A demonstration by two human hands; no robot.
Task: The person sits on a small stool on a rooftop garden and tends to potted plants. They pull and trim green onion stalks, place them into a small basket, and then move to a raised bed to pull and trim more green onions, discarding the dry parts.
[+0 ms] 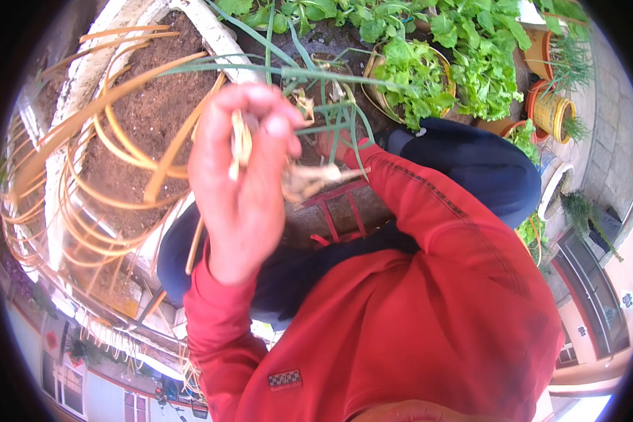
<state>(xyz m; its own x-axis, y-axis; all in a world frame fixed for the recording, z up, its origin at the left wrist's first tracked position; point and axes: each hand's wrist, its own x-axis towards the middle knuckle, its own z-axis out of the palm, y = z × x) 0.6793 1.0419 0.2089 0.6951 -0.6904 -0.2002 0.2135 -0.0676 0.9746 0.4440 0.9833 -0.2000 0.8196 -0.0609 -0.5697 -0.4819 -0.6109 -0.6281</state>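
Observation:
My left hand point(240, 179) is raised close to the camera, its fingers curled around pale yellow dry leaf scraps point(241, 142). Beyond it, long green onion leaves point(343, 78) spread sideways and droop. My right hand point(333, 143) is low behind these leaves, near the plant's base; its fingers are mostly hidden, so its grip cannot be made out. A blurred bundle of pale dry plant matter point(316, 179) shows just right of my left hand. More withered leaves point(303, 104) lie among the green ones.
A soil bed point(153, 105) with a white-painted border point(221, 39) and bent bamboo strips point(116, 138) is at left. Potted lettuce point(416, 79) and leafy greens stand ahead; a yellow pot point(555, 118) is at right. A red metal frame point(343, 213) sits between my knees.

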